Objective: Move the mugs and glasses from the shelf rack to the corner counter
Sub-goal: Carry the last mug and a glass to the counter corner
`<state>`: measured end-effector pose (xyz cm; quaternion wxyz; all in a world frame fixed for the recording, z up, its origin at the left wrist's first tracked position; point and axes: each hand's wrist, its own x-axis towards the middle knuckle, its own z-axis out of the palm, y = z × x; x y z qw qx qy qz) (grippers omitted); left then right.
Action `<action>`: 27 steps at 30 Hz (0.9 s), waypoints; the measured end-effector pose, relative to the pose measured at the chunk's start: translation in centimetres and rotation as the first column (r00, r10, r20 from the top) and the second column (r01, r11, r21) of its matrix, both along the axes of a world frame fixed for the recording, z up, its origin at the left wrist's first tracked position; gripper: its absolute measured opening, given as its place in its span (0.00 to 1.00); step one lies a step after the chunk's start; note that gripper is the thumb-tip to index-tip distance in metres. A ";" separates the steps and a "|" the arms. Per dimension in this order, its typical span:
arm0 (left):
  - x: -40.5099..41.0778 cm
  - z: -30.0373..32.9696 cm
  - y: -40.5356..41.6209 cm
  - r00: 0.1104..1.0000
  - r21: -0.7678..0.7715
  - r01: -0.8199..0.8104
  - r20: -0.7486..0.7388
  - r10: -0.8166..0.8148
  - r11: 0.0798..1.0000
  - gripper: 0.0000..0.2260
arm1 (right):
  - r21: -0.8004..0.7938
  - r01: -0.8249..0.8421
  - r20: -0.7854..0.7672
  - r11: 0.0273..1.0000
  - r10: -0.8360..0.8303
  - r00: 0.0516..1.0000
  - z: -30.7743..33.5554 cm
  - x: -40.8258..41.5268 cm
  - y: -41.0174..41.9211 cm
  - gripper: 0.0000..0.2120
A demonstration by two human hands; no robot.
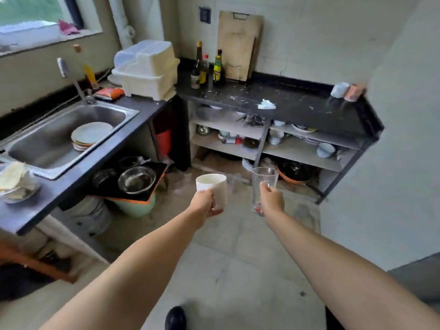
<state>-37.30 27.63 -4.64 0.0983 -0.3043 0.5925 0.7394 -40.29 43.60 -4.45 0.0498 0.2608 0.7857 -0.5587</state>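
Our left hand (205,203) grips a white mug (212,189) upright, mouth up, over the floor. Just right of it, our right hand (271,198) pinches a clear tall glass (263,186), its long axis vertical, mouth up. Both are short of the dark corner counter (297,103).

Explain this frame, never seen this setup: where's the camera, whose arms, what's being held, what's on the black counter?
There is no robot. It is one picture from a wide-angle camera worn on a person's head, looking forward and down, so the two arms reaching in from below are the wearer's own. The left hand grips a white mug. The right hand holds a clear glass; both are over the floor. Ahead is the black corner counter. On it stand bottles, a cutting board leaning on the wall, a white scrap, and two cups at its right end. On the left is a sink with plates.
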 end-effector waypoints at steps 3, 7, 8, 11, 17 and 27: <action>-3.6 0.3 3.8 0.994 0.015 0.108 0.002 -0.108 0.994 0.08 | -0.010 0.084 -0.006 0.996 -0.085 0.996 -0.3 -2.1 3.9 0.19; -9.6 0.2 7.1 0.976 0.016 0.217 -0.006 -0.217 0.976 0.18 | -0.091 0.209 0.005 0.974 -0.209 0.978 -0.3 -6.3 7.3 0.20; -11.1 0.2 7.6 0.968 0.008 0.252 -0.007 -0.252 0.968 0.18 | -0.106 0.233 0.007 0.967 -0.234 0.972 -0.2 -7.6 7.9 0.21; -16.8 0.6 8.9 0.933 -0.036 0.359 -0.021 -0.360 0.933 0.18 | -0.103 0.288 0.000 0.952 -0.289 0.957 -0.1 -12.3 9.6 0.24; -27.1 3.6 11.5 0.877 -0.030 0.475 -0.063 -0.476 0.880 0.09 | -0.122 0.353 -0.069 0.928 -0.362 0.930 2.7 -20.4 11.7 0.20; -41.4 3.1 16.6 0.865 -0.069 0.497 -0.040 -0.500 0.865 0.07 | -0.107 0.395 -0.067 0.912 -0.403 0.913 2.5 -34.0 16.5 0.19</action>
